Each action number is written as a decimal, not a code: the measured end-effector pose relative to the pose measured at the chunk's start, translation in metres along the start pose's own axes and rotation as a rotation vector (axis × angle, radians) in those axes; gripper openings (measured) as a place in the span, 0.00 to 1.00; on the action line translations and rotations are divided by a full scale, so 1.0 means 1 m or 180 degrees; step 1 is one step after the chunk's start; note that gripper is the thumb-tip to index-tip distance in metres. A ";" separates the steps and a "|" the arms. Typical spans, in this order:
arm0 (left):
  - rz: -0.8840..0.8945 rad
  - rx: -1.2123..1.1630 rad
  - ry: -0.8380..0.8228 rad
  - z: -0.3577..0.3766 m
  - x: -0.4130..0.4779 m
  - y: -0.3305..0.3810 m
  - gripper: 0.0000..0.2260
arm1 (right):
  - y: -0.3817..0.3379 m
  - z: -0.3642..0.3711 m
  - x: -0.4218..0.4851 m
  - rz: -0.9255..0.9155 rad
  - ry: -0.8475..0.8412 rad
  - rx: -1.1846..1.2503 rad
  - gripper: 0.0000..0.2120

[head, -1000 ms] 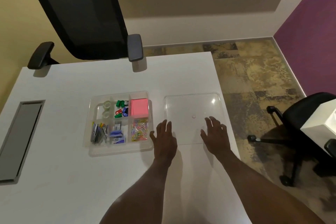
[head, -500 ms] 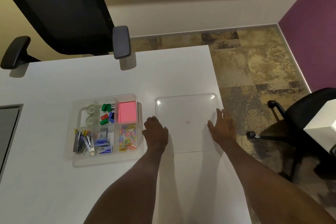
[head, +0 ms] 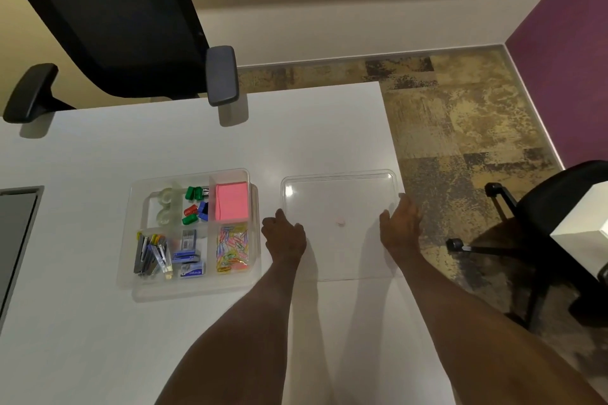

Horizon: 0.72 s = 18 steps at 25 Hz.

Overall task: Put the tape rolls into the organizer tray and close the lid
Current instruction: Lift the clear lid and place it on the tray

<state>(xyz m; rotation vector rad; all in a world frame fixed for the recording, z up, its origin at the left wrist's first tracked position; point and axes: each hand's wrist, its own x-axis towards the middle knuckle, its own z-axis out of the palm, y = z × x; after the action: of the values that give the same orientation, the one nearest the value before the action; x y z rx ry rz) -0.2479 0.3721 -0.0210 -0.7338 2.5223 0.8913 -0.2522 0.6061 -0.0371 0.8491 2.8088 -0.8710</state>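
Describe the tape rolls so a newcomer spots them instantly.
On the white table sits a clear organizer tray. The tape rolls fill its far-left compartment: two see-through rings, colourless beside the green and red clips.

One clear organizer tray [head: 194, 291] sat beside one clear lid [head: 339, 197]. Two tape rolls [head: 165, 205] lay in the tray, with one pink sticky-note pad [head: 232, 200]. Two black office chairs [head: 131, 20] stood around one white table [head: 98, 339]. Two hands were in view.
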 end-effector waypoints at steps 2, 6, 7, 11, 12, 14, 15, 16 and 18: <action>0.0010 -0.0186 0.0161 -0.007 -0.002 0.001 0.23 | -0.007 -0.006 -0.002 -0.0008 0.0192 0.0064 0.22; 0.0393 -0.0576 0.0656 -0.029 -0.006 0.005 0.21 | -0.027 -0.026 -0.007 -0.0086 0.0587 0.0493 0.19; 0.0517 -0.0707 0.0772 -0.037 -0.005 0.005 0.22 | -0.034 -0.031 -0.009 -0.0149 0.0649 0.0633 0.18; 0.0811 -0.1379 0.1144 -0.089 -0.010 0.002 0.24 | -0.065 -0.050 -0.021 0.0165 0.0550 0.1255 0.15; 0.0802 -0.1418 0.1197 -0.106 -0.012 0.001 0.23 | -0.074 -0.052 -0.024 0.0264 0.0471 0.1411 0.11; 0.0735 -0.1264 0.1318 -0.139 -0.015 -0.004 0.18 | -0.094 -0.051 -0.034 0.0236 0.0370 0.1691 0.08; 0.0663 -0.1245 0.1354 -0.155 -0.013 -0.008 0.16 | -0.104 -0.050 -0.038 0.0163 0.0357 0.1774 0.11; 0.0557 -0.1303 0.1404 -0.171 -0.009 -0.014 0.14 | -0.117 -0.051 -0.045 0.0109 0.0351 0.1856 0.12; 0.0399 -0.1471 0.1456 -0.202 -0.002 -0.027 0.11 | -0.142 -0.054 -0.060 -0.0032 0.0367 0.1919 0.07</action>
<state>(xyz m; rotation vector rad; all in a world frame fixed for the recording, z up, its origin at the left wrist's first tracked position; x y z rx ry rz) -0.2633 0.2214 0.1155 -1.0233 2.8029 1.5331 -0.2721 0.5089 0.0928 0.9649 2.6593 -1.7686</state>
